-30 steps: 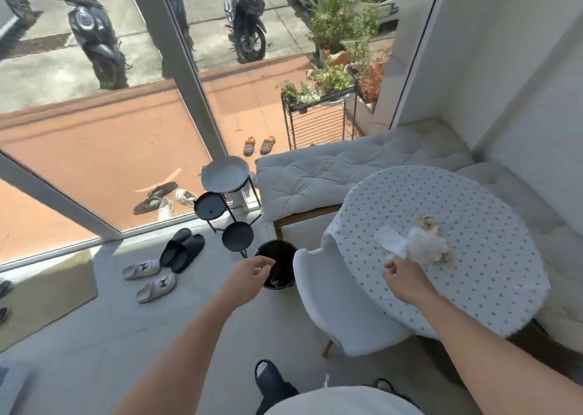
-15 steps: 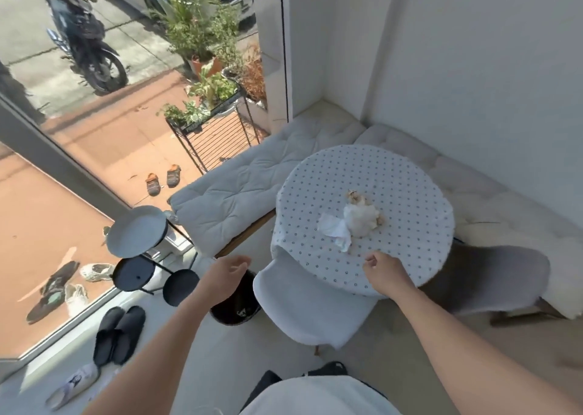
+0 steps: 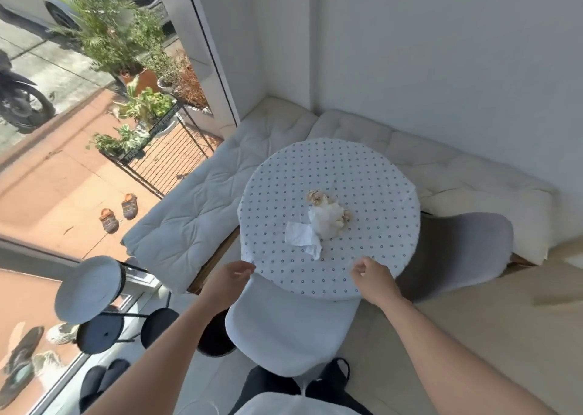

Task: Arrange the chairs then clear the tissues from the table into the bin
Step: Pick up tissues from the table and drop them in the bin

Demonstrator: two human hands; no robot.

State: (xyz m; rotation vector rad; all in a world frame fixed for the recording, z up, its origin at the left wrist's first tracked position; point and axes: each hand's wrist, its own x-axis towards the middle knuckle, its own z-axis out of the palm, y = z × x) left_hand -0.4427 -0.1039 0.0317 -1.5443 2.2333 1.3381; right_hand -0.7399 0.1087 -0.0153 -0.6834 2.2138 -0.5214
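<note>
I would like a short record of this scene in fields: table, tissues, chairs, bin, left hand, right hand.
table: round table with dotted cloth
tissues: crumpled tissues lying near the table's middle, not yet picked up
chairs: white chair tucked under the near edge; grey chair at the right side
bin: black bin on the floor, left of the white chair, partly hidden
left hand: left hand at the table's near-left edge, empty
right hand: right hand over the near edge, empty

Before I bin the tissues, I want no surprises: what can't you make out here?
Head view only:
- The black bin: mostly hidden by the left forearm and white chair; contents unseen.
- The tissues: brownish bits too small to identify.
- The grey chair: partly under the table.
</note>
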